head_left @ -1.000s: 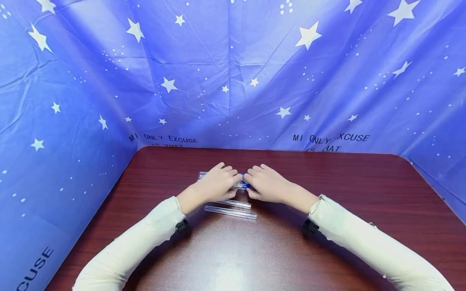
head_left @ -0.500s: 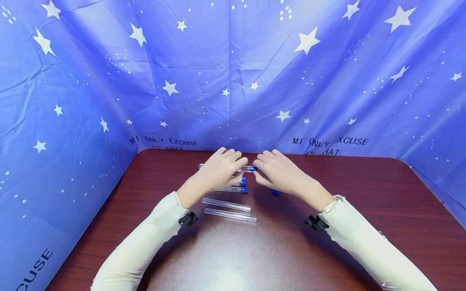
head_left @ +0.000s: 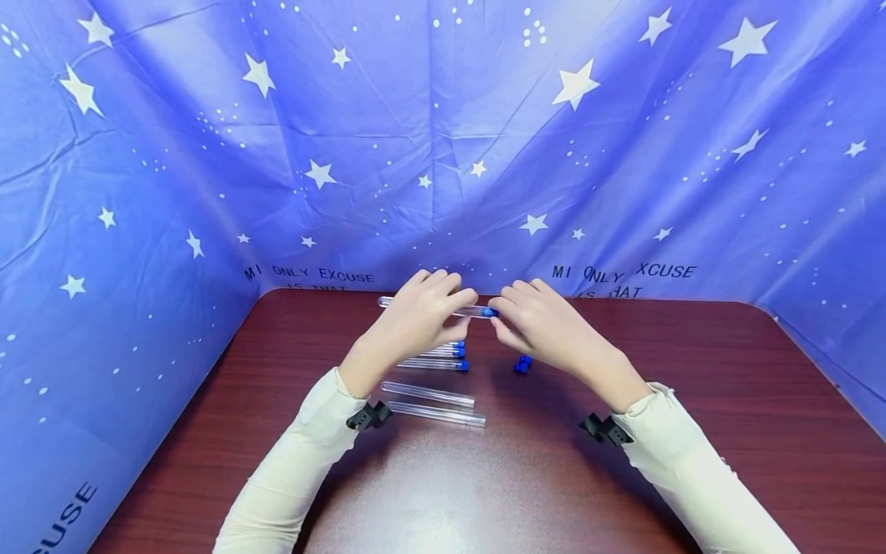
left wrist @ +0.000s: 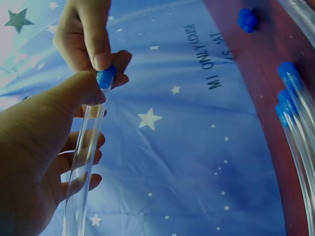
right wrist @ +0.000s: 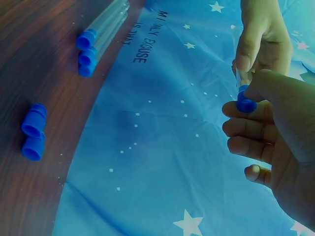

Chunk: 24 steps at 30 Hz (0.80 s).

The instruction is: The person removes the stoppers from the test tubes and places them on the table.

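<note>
My left hand [head_left: 421,315] grips a clear test tube [left wrist: 82,162] above the table, its rounded end pointing left. At the tube's mouth sits a blue cap [right wrist: 246,104], which my right hand [head_left: 543,323] pinches between thumb and forefinger. Below the left hand lie several capped test tubes [head_left: 443,365], side by side with their blue caps to the right. Two uncapped tubes, a nearer one [head_left: 436,414] and a farther one [head_left: 429,394], lie closer to the front. Loose blue caps [right wrist: 33,132] rest on the table below the right hand.
The dark red wooden table [head_left: 692,431] meets a blue star-printed curtain [head_left: 388,154] at its back edge and sides. Black wrist cameras, one on the left [head_left: 368,416] and one on the right [head_left: 605,428], sit under the forearms.
Both hands have risen and moved toward the back of the table, lifting a tube with its blue cap off the group. The capped tubes and loose caps have come into sight beneath.
</note>
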Each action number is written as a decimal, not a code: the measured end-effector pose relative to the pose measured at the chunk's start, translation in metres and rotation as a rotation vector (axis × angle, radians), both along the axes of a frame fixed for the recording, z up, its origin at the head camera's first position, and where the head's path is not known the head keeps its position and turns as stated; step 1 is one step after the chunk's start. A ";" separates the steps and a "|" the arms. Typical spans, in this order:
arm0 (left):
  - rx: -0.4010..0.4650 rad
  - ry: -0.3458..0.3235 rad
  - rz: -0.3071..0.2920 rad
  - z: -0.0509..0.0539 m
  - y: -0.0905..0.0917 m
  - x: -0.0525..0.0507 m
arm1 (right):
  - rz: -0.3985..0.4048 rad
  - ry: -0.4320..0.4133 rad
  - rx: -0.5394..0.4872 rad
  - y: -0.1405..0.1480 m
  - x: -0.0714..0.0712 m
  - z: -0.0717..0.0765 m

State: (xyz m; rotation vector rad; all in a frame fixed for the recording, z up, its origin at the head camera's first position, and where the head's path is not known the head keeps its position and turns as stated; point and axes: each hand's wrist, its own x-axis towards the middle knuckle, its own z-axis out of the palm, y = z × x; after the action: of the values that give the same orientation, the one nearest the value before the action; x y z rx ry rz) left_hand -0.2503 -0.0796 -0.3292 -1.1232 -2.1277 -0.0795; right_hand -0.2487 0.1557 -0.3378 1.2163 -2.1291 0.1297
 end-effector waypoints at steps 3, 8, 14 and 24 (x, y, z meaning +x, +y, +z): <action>0.017 -0.020 -0.005 0.001 0.001 0.001 | 0.006 -0.014 -0.019 0.003 0.001 -0.001; 0.027 -0.036 -0.014 -0.001 0.003 0.001 | 0.004 -0.035 -0.037 0.006 0.004 -0.001; 0.044 -0.017 -0.025 -0.006 0.005 -0.001 | 0.005 -0.034 -0.039 0.007 0.005 0.000; 0.050 -0.022 -0.047 -0.006 0.009 -0.004 | 0.013 -0.080 -0.046 0.007 0.003 0.001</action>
State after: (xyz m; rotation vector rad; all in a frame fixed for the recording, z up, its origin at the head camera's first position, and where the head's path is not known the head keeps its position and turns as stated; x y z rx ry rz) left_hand -0.2544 -0.0702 -0.3353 -1.1486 -2.1072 -0.1666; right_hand -0.2457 0.1625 -0.3371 1.2167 -2.1750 0.2357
